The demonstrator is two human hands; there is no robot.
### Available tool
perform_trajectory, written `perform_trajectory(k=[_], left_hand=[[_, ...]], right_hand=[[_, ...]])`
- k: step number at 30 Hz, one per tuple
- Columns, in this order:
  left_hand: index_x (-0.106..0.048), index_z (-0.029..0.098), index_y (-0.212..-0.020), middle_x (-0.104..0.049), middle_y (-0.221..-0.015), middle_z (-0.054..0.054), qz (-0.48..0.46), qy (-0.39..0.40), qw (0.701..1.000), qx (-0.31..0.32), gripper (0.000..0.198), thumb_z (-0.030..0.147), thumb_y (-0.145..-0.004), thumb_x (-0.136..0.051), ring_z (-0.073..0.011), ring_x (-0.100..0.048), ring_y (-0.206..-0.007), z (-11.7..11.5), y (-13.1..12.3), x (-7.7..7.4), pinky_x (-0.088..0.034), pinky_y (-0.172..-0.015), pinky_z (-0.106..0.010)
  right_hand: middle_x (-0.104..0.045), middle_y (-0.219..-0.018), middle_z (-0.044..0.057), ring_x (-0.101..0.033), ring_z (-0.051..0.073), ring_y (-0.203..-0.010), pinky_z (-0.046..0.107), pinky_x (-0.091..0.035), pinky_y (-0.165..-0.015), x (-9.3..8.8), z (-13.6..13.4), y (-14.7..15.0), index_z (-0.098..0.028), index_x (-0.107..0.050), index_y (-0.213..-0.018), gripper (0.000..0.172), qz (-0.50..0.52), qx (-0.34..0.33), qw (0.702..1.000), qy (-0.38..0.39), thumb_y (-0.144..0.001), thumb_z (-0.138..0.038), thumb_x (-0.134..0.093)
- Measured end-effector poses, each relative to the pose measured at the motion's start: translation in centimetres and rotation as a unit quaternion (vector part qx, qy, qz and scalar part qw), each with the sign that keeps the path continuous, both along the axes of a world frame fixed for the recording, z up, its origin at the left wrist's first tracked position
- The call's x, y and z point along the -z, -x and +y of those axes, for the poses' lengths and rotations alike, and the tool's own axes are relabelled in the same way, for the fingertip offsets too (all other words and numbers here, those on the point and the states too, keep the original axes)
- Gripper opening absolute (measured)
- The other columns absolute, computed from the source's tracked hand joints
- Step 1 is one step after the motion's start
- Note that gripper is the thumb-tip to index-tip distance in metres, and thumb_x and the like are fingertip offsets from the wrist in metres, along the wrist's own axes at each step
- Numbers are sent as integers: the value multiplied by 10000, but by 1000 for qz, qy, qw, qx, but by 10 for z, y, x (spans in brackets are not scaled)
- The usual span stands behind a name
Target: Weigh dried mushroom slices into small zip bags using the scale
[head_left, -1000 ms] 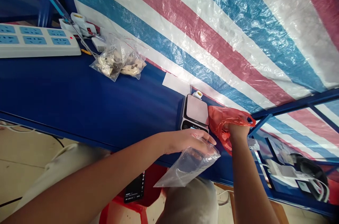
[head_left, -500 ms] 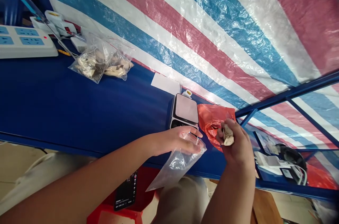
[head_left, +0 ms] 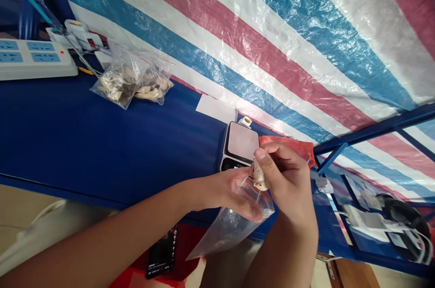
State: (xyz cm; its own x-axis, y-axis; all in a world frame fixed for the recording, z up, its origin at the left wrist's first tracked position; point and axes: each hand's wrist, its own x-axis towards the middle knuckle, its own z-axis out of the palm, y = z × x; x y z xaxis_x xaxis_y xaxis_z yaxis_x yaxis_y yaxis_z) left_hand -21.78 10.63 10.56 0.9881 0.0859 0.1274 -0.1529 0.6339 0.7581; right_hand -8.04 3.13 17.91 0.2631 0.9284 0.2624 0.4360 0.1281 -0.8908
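My left hand (head_left: 234, 195) holds a clear plastic bag (head_left: 226, 233) by its mouth, the fingers and thumb spreading the opening. The bag hangs down to the left over my lap and looks empty. My right hand (head_left: 288, 179) pinches a pale, brown-speckled mushroom (head_left: 260, 177) between thumb and fingers. Its lower end is at the bag's mouth, close to my left fingertips. Just behind the hands stands a small digital scale (head_left: 243, 140) with a bare weighing plate, its display partly covered by my left hand. A red plastic bag (head_left: 295, 147) lies behind my right hand, mostly hidden.
Two clear bags of similar pale pieces (head_left: 124, 81) lie at the back left of the blue table (head_left: 102, 143), near a power strip (head_left: 37, 59). White paper (head_left: 217, 109) lies behind the scale. A phone (head_left: 161, 251) rests on a red stool below. Blue frame bars stand right.
My right hand has moved left from above the red bag to the clear bag's mouth, carrying the mushroom. My left hand still keeps the bag spread. The view has shifted slightly.
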Motion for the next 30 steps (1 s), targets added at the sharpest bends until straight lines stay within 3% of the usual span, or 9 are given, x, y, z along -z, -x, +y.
perform_trajectory(k=[8,11,15,20,24,30], left_hand=[[-632,212,-1066,-620,-1012,-20,12,-22,1000,-18,434,235,-713,-882,-197,-622,-1025,2,0,-8,-472,-1012,-397],[-612,216,-1063,-628,-1056,-26,20,-15,1000,-12,470,230,-686,-891,-190,-635,-1013,2,-1,-7,-499,-982,-392],[-616,217,-1076,-646,-1105,-44,20,-9,1000,-9,475,242,-687,-888,-201,-656,-1035,3,-1,-3,-504,-1016,-429],[-601,225,-1102,-673,-1112,-49,38,-15,999,-15,498,254,-701,-896,-212,-674,-1045,1,-1,1,-516,-1010,-441],[-629,214,-1115,-676,-1112,-48,36,-13,999,-27,518,302,-697,-923,-212,-677,-1059,0,-2,3,-514,-987,-406],[-679,195,-1112,-686,-1090,-50,47,-9,998,-37,534,344,-674,-945,-194,-658,-1029,1,-3,3,-500,-975,-371]], right_hand=[[-638,-717,-8,-555,115,-584,242,-438,-511,-15,-14,-2,-229,-698,-861,250,-79,-69,994,35,-1040,-396,-648],[-668,-767,2,-579,120,-617,248,-456,-543,-17,-17,-4,-232,-705,-881,240,-93,-51,994,33,-1041,-402,-647],[-603,-732,-12,-545,115,-593,245,-448,-537,-15,-16,-5,-234,-705,-922,278,-36,-8,999,33,-1059,-454,-604],[-594,-897,-11,-575,120,-689,246,-513,-618,-10,-11,-5,-282,-684,-1108,110,79,-44,995,51,-1007,-322,-670],[-618,-1032,1,-634,132,-836,251,-564,-724,-7,-8,-7,-311,-677,-1181,262,102,-93,988,72,-978,-160,-608],[-641,-1073,18,-646,140,-930,251,-553,-800,-3,-6,-11,-293,-679,-1220,384,139,-113,981,78,-927,-86,-543]])
